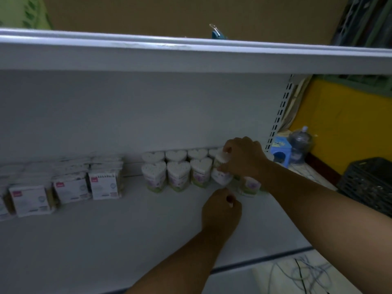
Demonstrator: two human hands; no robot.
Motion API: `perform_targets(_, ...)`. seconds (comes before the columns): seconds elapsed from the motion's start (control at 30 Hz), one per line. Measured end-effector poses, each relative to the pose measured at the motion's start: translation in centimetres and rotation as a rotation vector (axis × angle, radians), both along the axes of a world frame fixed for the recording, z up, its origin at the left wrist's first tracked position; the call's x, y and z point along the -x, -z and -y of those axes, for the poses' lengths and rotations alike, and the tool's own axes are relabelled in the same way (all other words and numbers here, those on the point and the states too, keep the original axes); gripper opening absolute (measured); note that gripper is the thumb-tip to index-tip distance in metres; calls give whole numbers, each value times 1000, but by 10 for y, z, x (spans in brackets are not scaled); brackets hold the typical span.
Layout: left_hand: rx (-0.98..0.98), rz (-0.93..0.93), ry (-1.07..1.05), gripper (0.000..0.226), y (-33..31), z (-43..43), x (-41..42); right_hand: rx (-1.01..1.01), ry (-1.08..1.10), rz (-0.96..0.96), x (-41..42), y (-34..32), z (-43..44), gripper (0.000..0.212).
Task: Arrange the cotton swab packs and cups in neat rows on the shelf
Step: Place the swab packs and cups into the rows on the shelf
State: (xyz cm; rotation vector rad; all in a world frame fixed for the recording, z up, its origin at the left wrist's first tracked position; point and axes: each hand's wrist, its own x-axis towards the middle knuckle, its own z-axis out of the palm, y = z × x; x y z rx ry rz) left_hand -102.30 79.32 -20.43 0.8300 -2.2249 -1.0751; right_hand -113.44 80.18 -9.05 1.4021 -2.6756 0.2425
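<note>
Heart-shaped cotton swab cups (177, 174) stand in two rows against the back of the white shelf (106, 240). My right hand (244, 159) grips one tilted cup (220, 170) at the right end of the front row. Another cup (250, 186) lies or stands lower right, partly hidden by my right forearm. My left hand (221, 211) hovers just below the held cup with fingers curled; it seems to hold nothing. Flat white cotton swab packs (104, 184) stand in rows at the left.
An upper shelf (191, 54) overhangs, with a blue clip (217, 33) on top. Right of the slotted upright (280, 111) are a blue stool (280, 150), a water jug (300, 145), a dark crate (369, 183) and loose cables (307, 274) on the floor.
</note>
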Motion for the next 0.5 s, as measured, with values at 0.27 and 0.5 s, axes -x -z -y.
perform_targets(0.27,-163,-318,-33,24,-21,5,-8,617,208,529,8,-33,-33,36)
perform_targets(0.5,-295,-437,265,56,-141,51,3,865,163,1312,-7,-33,-47,32)
